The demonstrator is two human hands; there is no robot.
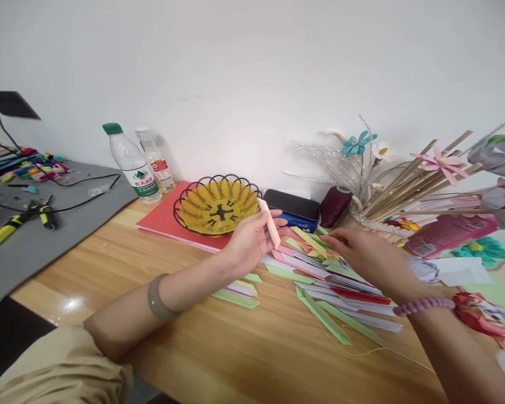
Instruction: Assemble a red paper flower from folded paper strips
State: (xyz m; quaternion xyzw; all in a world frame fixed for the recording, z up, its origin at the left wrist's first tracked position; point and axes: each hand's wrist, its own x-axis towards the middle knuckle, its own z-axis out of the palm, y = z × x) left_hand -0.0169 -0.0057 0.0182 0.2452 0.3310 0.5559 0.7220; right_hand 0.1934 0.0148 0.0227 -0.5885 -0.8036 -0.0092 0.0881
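Observation:
My left hand (pixel 252 237) is closed on a pale pink folded paper strip (pixel 270 225), held upright between thumb and fingers, with the other fingers loosely curled behind it. My right hand (pixel 362 255) reaches over a heap of folded paper strips (pixel 303 266) in green, white, pink, yellow and red. Its fingers are drawn together at the heap's upper edge, beside a yellow-green strip (pixel 310 242); what they grip, if anything, is hidden. Under my left wrist lies a smaller group of green and white strips (pixel 238 296).
A yellow woven basket (pixel 219 207) rests on red paper (pixel 155 223). Behind stand two bottles (pixel 137 168), a blue box with a dark top (pixel 294 207) and a maroon thread spool (pixel 335 205). Craft flowers and sticks (pixel 421 179) crowd the right. Pliers (pixel 21 221) lie on a grey mat (pixel 84 207).

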